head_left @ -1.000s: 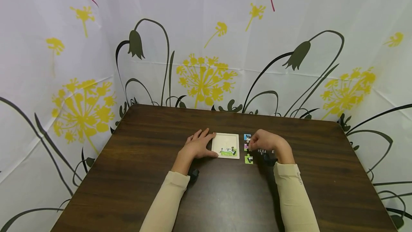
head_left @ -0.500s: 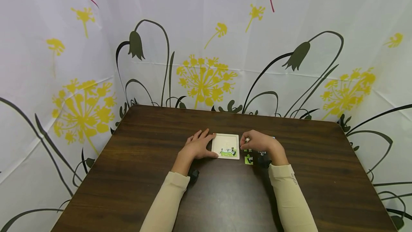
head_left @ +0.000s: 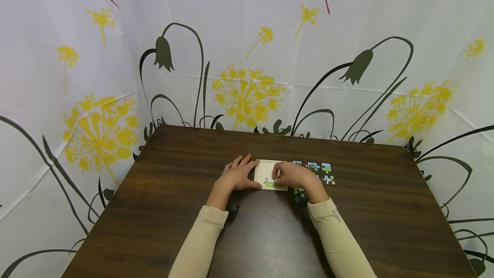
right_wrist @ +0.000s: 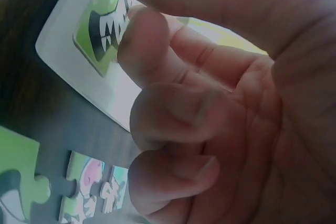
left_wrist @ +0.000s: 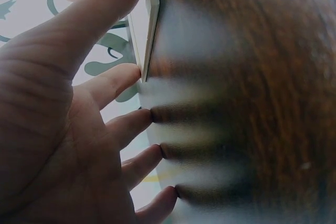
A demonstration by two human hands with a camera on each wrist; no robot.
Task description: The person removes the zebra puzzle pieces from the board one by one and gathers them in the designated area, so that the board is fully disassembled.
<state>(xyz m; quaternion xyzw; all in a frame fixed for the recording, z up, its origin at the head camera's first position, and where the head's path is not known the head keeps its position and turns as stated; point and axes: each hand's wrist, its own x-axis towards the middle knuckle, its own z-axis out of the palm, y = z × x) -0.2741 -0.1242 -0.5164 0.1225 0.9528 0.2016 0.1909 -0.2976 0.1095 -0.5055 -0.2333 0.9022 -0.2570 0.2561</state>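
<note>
A square white puzzle tray (head_left: 266, 165) lies mid-table, a green, black and white section of picture (right_wrist: 100, 35) along its near side. My left hand (head_left: 235, 178) is spread at its left edge. In the left wrist view the thumb (left_wrist: 105, 9) is against the tray's rim, the other fingertips down on the table. Over the tray's right half, my right hand (head_left: 291, 175) pinches a small puzzle piece, mostly hidden by thumb and forefinger. Its other fingers are curled in the right wrist view.
Right of the tray lie several loose puzzle pieces, among them a blue one (head_left: 312, 166), a green one (right_wrist: 18, 177) and one with pink (right_wrist: 92, 174). The dark wooden table (head_left: 154, 200) meets a flower-printed curtain (head_left: 231, 20) at the back.
My right hand has moved left from the loose pieces to above the tray, uncovering pieces on the right. My left hand has stayed at the tray's left edge.
</note>
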